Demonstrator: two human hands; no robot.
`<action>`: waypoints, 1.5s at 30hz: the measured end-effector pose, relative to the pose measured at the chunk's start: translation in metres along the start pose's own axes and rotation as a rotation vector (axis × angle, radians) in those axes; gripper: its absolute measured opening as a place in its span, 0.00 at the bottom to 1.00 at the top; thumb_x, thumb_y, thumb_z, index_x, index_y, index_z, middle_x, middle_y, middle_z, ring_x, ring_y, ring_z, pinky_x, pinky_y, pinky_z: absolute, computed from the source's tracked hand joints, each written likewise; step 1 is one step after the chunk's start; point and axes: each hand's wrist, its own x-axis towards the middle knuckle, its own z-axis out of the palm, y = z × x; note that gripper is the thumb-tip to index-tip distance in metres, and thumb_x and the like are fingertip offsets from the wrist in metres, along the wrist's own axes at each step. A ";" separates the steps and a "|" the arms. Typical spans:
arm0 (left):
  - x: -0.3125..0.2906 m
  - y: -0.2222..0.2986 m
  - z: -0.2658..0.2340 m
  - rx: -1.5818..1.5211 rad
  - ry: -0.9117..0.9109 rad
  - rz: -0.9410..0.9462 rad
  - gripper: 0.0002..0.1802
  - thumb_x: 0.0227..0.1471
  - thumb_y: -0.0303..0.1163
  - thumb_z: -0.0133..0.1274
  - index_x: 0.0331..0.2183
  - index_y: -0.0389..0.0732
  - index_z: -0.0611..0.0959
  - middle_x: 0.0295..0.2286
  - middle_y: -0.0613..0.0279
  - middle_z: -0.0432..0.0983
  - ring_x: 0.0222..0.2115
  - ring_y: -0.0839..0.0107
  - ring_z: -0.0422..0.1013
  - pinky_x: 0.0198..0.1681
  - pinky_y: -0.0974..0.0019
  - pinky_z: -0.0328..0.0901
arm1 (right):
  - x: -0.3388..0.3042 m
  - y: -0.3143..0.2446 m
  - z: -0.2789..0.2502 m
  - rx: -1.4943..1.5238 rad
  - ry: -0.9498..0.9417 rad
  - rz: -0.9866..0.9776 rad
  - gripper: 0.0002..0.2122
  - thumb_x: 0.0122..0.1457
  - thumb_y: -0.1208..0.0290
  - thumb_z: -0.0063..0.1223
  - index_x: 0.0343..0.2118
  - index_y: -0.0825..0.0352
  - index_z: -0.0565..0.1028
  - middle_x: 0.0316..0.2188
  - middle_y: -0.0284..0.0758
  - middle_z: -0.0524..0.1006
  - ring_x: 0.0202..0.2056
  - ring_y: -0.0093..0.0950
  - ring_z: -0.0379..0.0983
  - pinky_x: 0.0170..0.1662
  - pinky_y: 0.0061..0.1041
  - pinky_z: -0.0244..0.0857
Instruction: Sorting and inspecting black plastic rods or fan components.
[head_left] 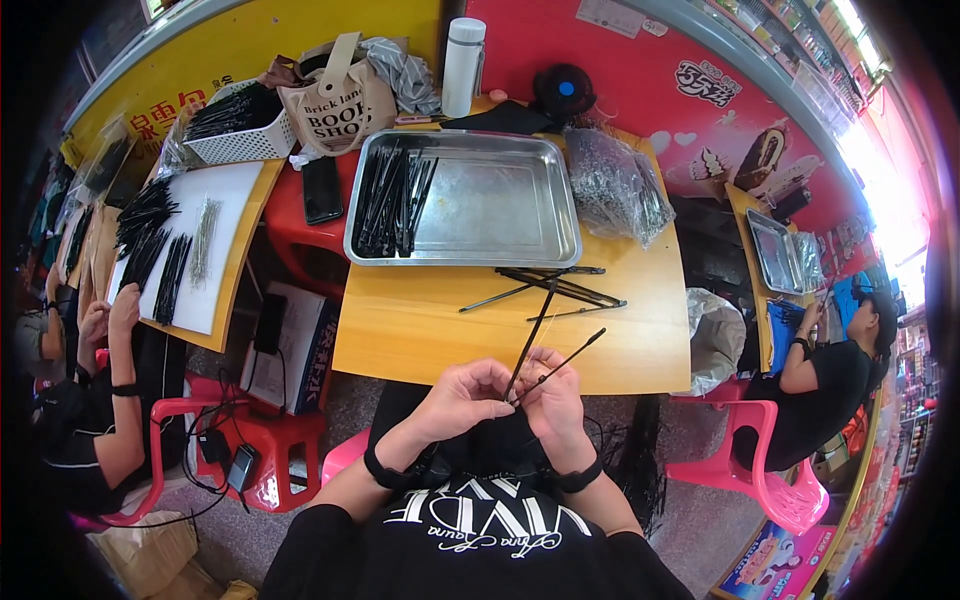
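Observation:
Close to my body, just off the table's near edge, my left hand (468, 398) and my right hand (552, 396) meet with fingers pinched together. Out of the left fingers a thin black rod (534, 331) slants up over the table. A second thin black rod (582, 349), with a thicker tip, sticks out up and right from my right fingers. Both come together between my fingertips, where I cannot tell whether they are joined. Beyond my hands several loose black rods (560, 287) lie crossed on the wooden table (400, 330).
Behind them a metal tray (500, 215) holds a bundle of black rods (393, 200) at its left. Beside it are a plastic bag of small parts (618, 185), a phone (321, 190) and a white bottle (463, 68). Co-workers sit left and right; pink chair arms (740, 440) stand nearby.

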 end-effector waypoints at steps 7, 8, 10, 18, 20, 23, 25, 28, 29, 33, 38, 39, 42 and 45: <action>-0.001 -0.003 -0.003 0.003 0.016 -0.004 0.11 0.45 0.12 0.55 0.33 0.36 0.76 0.31 0.66 0.74 0.34 0.76 0.73 0.41 0.72 0.69 | 0.001 0.005 -0.001 -0.071 0.019 -0.055 0.10 0.54 0.81 0.51 0.39 0.70 0.68 0.23 0.33 0.73 0.22 0.24 0.72 0.24 0.22 0.69; -0.001 -0.003 -0.003 0.004 0.015 -0.005 0.11 0.45 0.12 0.55 0.33 0.36 0.76 0.31 0.66 0.74 0.34 0.76 0.73 0.41 0.72 0.69 | 0.001 0.006 -0.001 -0.070 0.019 -0.055 0.10 0.54 0.81 0.51 0.39 0.70 0.68 0.23 0.33 0.73 0.22 0.24 0.72 0.24 0.22 0.69; -0.001 -0.003 -0.002 -0.022 0.021 0.010 0.11 0.45 0.12 0.55 0.32 0.36 0.77 0.31 0.65 0.75 0.34 0.76 0.73 0.39 0.72 0.69 | 0.002 0.007 -0.002 -0.081 0.040 -0.060 0.10 0.53 0.82 0.51 0.39 0.70 0.68 0.23 0.33 0.73 0.21 0.24 0.72 0.24 0.22 0.69; 0.000 -0.010 -0.010 -0.005 0.016 0.039 0.11 0.46 0.13 0.54 0.33 0.36 0.79 0.32 0.62 0.78 0.33 0.75 0.74 0.36 0.73 0.68 | -0.002 0.007 0.005 -0.066 0.111 -0.074 0.10 0.53 0.83 0.48 0.38 0.70 0.68 0.23 0.34 0.72 0.21 0.24 0.71 0.22 0.23 0.68; 0.000 -0.012 -0.010 -0.016 0.013 0.048 0.11 0.45 0.13 0.54 0.34 0.36 0.79 0.32 0.62 0.78 0.33 0.75 0.74 0.36 0.73 0.69 | -0.002 0.007 0.005 -0.068 0.122 -0.072 0.10 0.53 0.83 0.48 0.38 0.70 0.67 0.22 0.34 0.72 0.20 0.24 0.71 0.22 0.23 0.68; 0.000 -0.013 -0.010 -0.019 0.031 0.027 0.13 0.45 0.13 0.54 0.35 0.36 0.80 0.32 0.63 0.77 0.33 0.74 0.75 0.36 0.72 0.69 | -0.001 0.008 0.004 -0.072 0.125 -0.068 0.10 0.52 0.83 0.48 0.39 0.70 0.67 0.22 0.34 0.72 0.20 0.23 0.71 0.23 0.21 0.68; 0.001 -0.011 -0.007 -0.039 0.060 0.052 0.13 0.45 0.12 0.55 0.35 0.36 0.80 0.32 0.64 0.76 0.33 0.74 0.75 0.35 0.72 0.69 | -0.001 0.010 0.003 -0.096 0.150 -0.092 0.11 0.52 0.84 0.49 0.39 0.71 0.67 0.23 0.34 0.73 0.20 0.22 0.71 0.23 0.19 0.67; -0.001 -0.013 -0.009 0.003 0.073 0.047 0.13 0.44 0.11 0.54 0.35 0.34 0.79 0.32 0.65 0.74 0.33 0.75 0.74 0.35 0.73 0.69 | -0.002 0.011 0.005 -0.124 0.145 -0.132 0.11 0.51 0.84 0.49 0.39 0.71 0.67 0.23 0.34 0.73 0.20 0.21 0.70 0.24 0.17 0.65; -0.001 -0.013 -0.010 0.003 0.073 0.047 0.13 0.44 0.11 0.54 0.35 0.34 0.79 0.32 0.65 0.74 0.33 0.75 0.74 0.35 0.73 0.69 | -0.003 0.012 0.005 -0.124 0.145 -0.132 0.11 0.51 0.84 0.49 0.39 0.71 0.67 0.23 0.34 0.73 0.20 0.21 0.70 0.24 0.17 0.65; -0.001 -0.011 -0.008 0.064 0.070 0.035 0.12 0.41 0.10 0.55 0.30 0.36 0.78 0.33 0.68 0.68 0.32 0.81 0.70 0.37 0.76 0.66 | -0.003 0.015 0.003 -0.142 0.143 -0.307 0.13 0.51 0.85 0.49 0.40 0.72 0.67 0.23 0.33 0.72 0.20 0.21 0.69 0.25 0.16 0.64; -0.001 -0.014 -0.012 0.056 0.052 -0.002 0.12 0.43 0.11 0.54 0.30 0.37 0.78 0.30 0.70 0.70 0.31 0.82 0.69 0.37 0.77 0.65 | -0.003 0.010 0.007 -0.143 0.109 -0.379 0.13 0.50 0.85 0.49 0.40 0.72 0.68 0.23 0.33 0.72 0.21 0.21 0.69 0.27 0.16 0.64; -0.001 -0.013 -0.012 0.049 0.053 -0.012 0.12 0.43 0.11 0.54 0.31 0.37 0.78 0.30 0.70 0.71 0.32 0.82 0.69 0.37 0.77 0.65 | -0.002 0.007 0.006 -0.164 0.089 -0.331 0.13 0.50 0.85 0.50 0.40 0.72 0.68 0.24 0.33 0.72 0.22 0.21 0.69 0.28 0.16 0.64; -0.001 -0.011 -0.012 0.053 0.048 -0.015 0.12 0.44 0.12 0.54 0.32 0.38 0.77 0.30 0.70 0.72 0.32 0.83 0.69 0.38 0.77 0.65 | 0.000 -0.006 0.003 -0.220 0.024 -0.268 0.12 0.49 0.84 0.51 0.39 0.71 0.69 0.24 0.32 0.73 0.23 0.20 0.70 0.29 0.16 0.64; -0.002 -0.008 -0.013 0.067 0.040 0.005 0.11 0.46 0.12 0.53 0.32 0.37 0.77 0.31 0.67 0.74 0.31 0.81 0.70 0.36 0.75 0.67 | 0.003 -0.027 0.004 -0.321 -0.045 -0.241 0.10 0.49 0.83 0.53 0.36 0.69 0.71 0.25 0.31 0.74 0.24 0.20 0.71 0.29 0.15 0.64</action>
